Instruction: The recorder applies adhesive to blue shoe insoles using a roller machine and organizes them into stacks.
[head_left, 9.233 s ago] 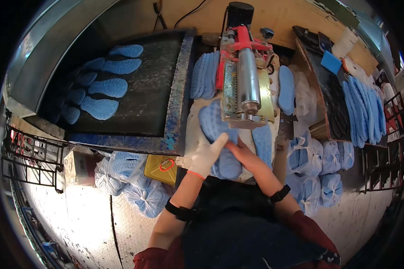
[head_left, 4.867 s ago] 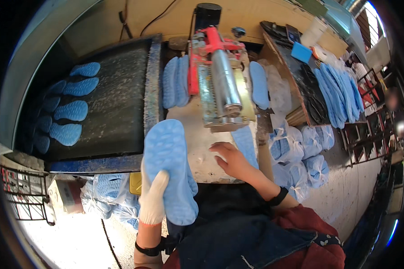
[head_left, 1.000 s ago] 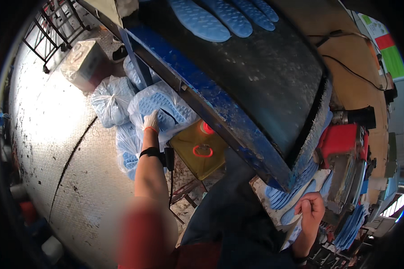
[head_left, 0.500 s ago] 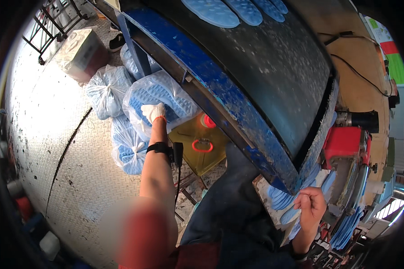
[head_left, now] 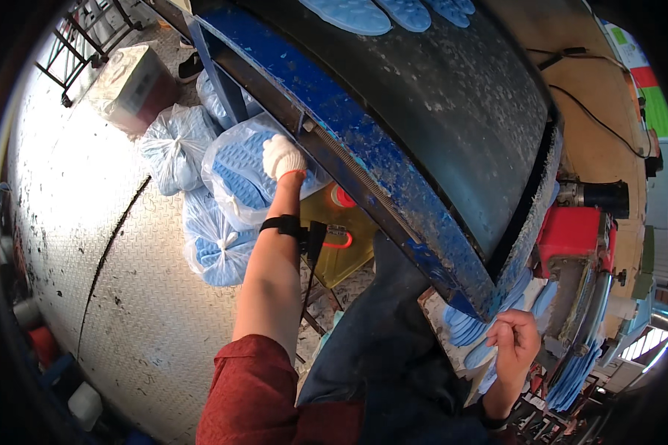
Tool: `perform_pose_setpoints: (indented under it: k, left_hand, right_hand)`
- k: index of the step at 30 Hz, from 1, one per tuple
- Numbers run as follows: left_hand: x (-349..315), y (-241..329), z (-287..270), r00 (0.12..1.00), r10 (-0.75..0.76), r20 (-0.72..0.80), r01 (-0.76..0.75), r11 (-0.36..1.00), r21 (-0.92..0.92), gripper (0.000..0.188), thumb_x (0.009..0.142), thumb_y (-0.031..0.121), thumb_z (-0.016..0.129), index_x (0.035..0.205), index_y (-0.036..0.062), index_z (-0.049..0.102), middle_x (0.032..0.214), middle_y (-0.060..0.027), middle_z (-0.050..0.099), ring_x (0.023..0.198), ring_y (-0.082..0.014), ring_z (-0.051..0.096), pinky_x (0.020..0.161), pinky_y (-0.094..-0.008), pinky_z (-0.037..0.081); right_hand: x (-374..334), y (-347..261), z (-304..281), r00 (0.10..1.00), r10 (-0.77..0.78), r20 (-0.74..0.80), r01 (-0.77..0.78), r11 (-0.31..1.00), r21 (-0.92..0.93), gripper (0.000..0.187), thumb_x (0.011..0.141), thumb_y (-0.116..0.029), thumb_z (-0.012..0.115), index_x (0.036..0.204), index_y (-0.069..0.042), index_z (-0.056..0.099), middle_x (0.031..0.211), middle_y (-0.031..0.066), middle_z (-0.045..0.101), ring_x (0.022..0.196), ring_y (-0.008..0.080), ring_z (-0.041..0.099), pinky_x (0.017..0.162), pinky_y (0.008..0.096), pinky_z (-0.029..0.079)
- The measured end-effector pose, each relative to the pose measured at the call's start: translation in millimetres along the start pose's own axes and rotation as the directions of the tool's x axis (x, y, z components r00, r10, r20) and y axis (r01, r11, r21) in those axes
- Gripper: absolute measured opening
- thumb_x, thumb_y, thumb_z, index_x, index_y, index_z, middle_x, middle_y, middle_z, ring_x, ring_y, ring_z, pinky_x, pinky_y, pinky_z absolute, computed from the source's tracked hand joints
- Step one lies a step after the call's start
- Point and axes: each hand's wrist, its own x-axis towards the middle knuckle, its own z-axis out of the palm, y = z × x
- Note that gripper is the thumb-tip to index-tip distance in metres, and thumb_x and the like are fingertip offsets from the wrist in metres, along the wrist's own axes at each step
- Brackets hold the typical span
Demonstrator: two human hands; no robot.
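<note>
My left hand (head_left: 283,157), in a white knit glove, is above a clear plastic bag (head_left: 226,194) packed with bumpy blue insoles (head_left: 246,167). Its fingers look curled; whatever lies under them is hidden. The blue metal frame (head_left: 334,127) of a conveyor runs just right of that hand. Bare and loosely closed, my right hand (head_left: 515,341) stays by the conveyor's near corner, with nothing visible in its fingers. Behind it lie stacked blue insoles (head_left: 464,326). More blue insoles (head_left: 404,12) rest on the dark belt (head_left: 438,119) at its far end.
Other tied bags (head_left: 177,147) (head_left: 219,245) and a wrapped box (head_left: 133,89) stand on the patterned metal floor (head_left: 148,297). A yellowish can (head_left: 345,259) with a red handle sits under the conveyor. At right is a red machine (head_left: 571,237); a black rack (head_left: 89,44) is far left.
My left hand has moved right across the bag, toward the conveyor frame, and its fingers look more curled. The insoles on the belt have shifted slightly farther up. My right hand stays put.
</note>
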Motion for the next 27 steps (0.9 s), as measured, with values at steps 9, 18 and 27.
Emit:
perform_pose_setpoints:
  k: [9,18,27]
  left_hand:
    - [-4,-23,9,0.922,-0.37,-0.111,0.27,0.824,-0.498,0.06,0.083,0.042,0.068,0.133,0.0099,0.056,0.128,-0.0197,0.06,0.112,-0.0419,0.061,0.093,-0.0509,0.049]
    - [31,-22,12,0.957,-0.289,0.016,0.268,0.862,-0.431,0.101,0.072,0.006,0.076,0.153,0.0096,0.016,0.142,-0.0236,0.041,0.124,-0.0413,0.053,0.101,-0.0442,0.047]
    - [29,-101,-37,0.974,-0.178,-0.144,0.147,0.968,-0.201,0.047,0.079,0.021,0.068,0.123,0.0059,0.06,0.111,-0.0208,0.067,0.106,-0.0361,0.064,0.09,-0.0477,0.05]
  right_hand:
    - [2,2,0,1.0,-0.016,0.003,0.016,1.0,0.005,0.013,0.096,-0.004,0.058,0.106,0.004,0.059,0.086,0.0101,0.063,0.064,0.0111,0.06,0.058,0.0228,0.048]
    - [0,1,0,1.0,-0.008,-0.003,0.008,1.0,-0.02,0.009,0.093,0.002,0.059,0.102,0.004,0.061,0.086,0.0106,0.064,0.066,0.0113,0.062,0.059,0.0232,0.049]
    - [2,6,2,1.0,-0.028,0.015,0.028,1.0,-0.001,0.01,0.093,0.002,0.06,0.102,0.004,0.061,0.089,0.0112,0.065,0.065,0.0112,0.062,0.058,0.0235,0.049]
